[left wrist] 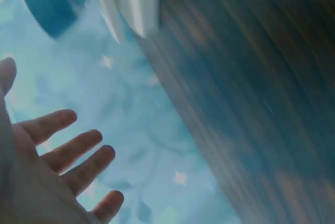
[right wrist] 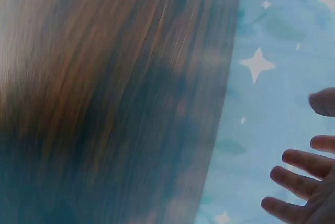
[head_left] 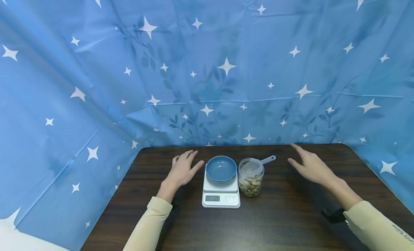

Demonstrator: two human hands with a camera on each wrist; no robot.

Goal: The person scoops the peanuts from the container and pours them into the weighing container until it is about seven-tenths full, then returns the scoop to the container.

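Observation:
A white kitchen scale [head_left: 221, 199] stands mid-table with a blue bowl [head_left: 221, 168] on its platform; nothing shows inside the bowl. Beside it on the right is a clear jar [head_left: 251, 186] partly filled with pale, nut-like pieces. A translucent scoop [head_left: 255, 167] lies across the jar's mouth, handle pointing right. My left hand [head_left: 183, 169] is just left of the scale, fingers spread, holding nothing. Off to the right of the jar, my right hand [head_left: 313, 167] hovers with fingers extended and holds nothing. The left wrist view shows blurred edges of the bowl [left wrist: 55, 1] and scale [left wrist: 137, 1].
The dark wooden table [head_left: 275, 222] ends at a blue, star-patterned cloth [head_left: 226, 82] hanging behind it and along the left side. A black band [head_left: 334, 215] sits at the right wrist. Part of a white surface [head_left: 22, 240] appears at the lower left.

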